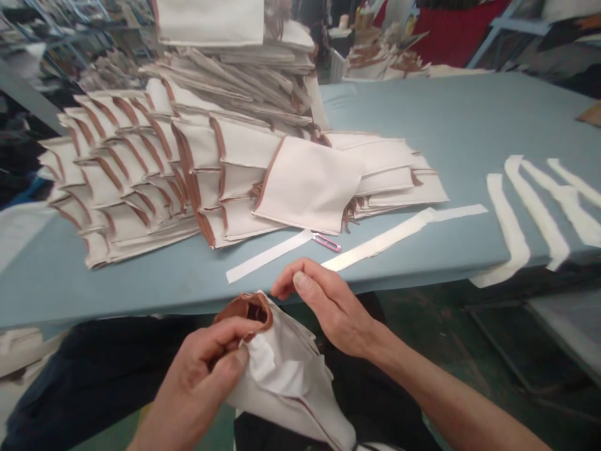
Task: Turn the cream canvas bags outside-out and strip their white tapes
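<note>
My left hand [201,369] pinches the brown-edged rim of a cream fabric pouch [310,407] above my lap. The pouch's mouth gapes, showing a brown inside, and a loose white flap of cloth [270,366] hangs by my left thumb. Just beyond the rim, to the right, is my right hand [328,304]. Its fingers are loosely curled, the thumb sits apart from the fingertips, and nothing shows between them. On the table edge ahead lie a small pink thread snipper [326,242] and a white strip [270,255].
Stacked cream pouches with brown trim [310,181] cover the left and middle of the blue-green table [446,113]. A longer pale strip [385,241] lies behind my right hand. Several cream strips [514,232] drape over the table's right edge. More bundles [375,62] sit at the back.
</note>
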The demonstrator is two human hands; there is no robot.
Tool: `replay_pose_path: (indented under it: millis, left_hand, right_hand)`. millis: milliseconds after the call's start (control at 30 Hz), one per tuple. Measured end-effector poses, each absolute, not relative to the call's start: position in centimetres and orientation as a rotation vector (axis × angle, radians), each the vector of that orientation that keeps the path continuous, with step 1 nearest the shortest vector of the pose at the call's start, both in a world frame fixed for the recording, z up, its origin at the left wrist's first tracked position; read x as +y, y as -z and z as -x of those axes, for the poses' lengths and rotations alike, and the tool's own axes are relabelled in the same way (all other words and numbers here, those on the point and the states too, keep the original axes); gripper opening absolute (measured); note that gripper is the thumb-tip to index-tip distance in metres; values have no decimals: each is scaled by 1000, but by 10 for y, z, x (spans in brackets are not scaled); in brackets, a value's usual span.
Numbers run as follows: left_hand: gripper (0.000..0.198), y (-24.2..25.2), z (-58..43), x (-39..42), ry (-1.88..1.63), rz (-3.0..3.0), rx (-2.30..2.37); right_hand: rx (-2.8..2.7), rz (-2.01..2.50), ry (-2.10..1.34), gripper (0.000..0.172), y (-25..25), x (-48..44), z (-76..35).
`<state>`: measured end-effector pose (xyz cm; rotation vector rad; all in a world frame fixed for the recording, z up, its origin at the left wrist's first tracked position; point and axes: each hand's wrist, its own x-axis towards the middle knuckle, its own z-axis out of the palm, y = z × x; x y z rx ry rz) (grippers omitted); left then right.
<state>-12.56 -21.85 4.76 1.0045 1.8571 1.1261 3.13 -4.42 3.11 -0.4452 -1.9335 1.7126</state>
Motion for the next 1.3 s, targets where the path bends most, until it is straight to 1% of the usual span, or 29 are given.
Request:
replay_pose_path:
  millis: [100,167,200,267,300,433,533,700,767,867,1000,1067,1200,1300]
  left_hand:
    - [27,-61,127,-214,-1072,-1146,1850]
    - [26,-67,125,-213,-1041,-1188,1893]
    - [26,-69,123,-212,-1024,-1200,1904]
    - [26,-73,121,-211,-983,-1242,1865]
    - [26,-74,120,-211,-964,-1266,1826]
    - [27,-76,120,-211,-931,-1183,1713]
    - [29,-72,120,-214,-931,-1013,1657]
    - [28,-65,122,-216,-943,-943,1668]
    - [25,-65,122,-215,-946,-998,1692]
    - [21,-68,117,-212,-964,-1084,1755]
    - [20,-75,107,-208,-1133,-1053,1920]
    - [18,-73,108,-209,-1170,-1119,1961]
    - [16,-56,119,-218,-1107,-1387,1958]
    - [18,-41,123,-224,-1188,-1531,2072]
  right_hand:
    - [-2011,274,-1612,28,-59,-44,-36]
    - [-2086,117,-1560,25,-72,-47,-36]
    - [-2137,53,-1523,27,-75,-48,-36]
    - [-2263,-41,-1426,37,-75,-47,-33]
    - [-2324,-66,-1358,40,-73,-46,-32]
    - [-2491,-110,-1065,36,-59,-37,-31]
    - [-2567,-104,-951,36,-56,-34,-34]
    - [-2638,-75,-1040,41,-59,-35,-34]
    - [-2629,-82,-1068,40,-59,-35,-32]
    - [-2640,-94,-1015,37,-59,-36,-29]
    - [-2667,-89,-973,38,-60,-37,-26]
    - [-2635,-81,-1073,36,-59,-37,-24]
    - [-2580,-81,-1301,34,-55,-35,-21]
    - [-2544,-97,-1503,33,-50,-33,-16]
